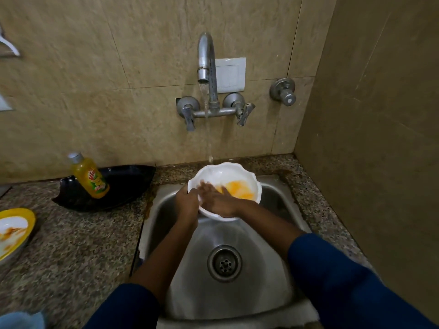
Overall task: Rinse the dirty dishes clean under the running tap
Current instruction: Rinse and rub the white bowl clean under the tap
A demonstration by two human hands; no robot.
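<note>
Dirty yellow-rimmed plate [14, 230] sits far left on the counter [78, 245]. Soap bottle [91, 178] leans on the black tray [123, 184] beside the sink [237, 293]. Your left hand [187, 203] grips the white bowl [240, 173] by its left rim, tilted over the sink's back edge. Your right hand [217, 200] lies flat inside the bowl, fingers straight but blurred, against yellow residue [237, 189]. Water stream [207, 119] from the tap [206, 58] falls at the bowl's far rim.

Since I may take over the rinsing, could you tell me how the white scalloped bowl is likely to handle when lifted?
The white bowl looks stiff and probably breakable if dropped. Wet from the tap, with yellow residue inside, it is likely slippery, so the left hand gripping its rim seems wise.
</note>
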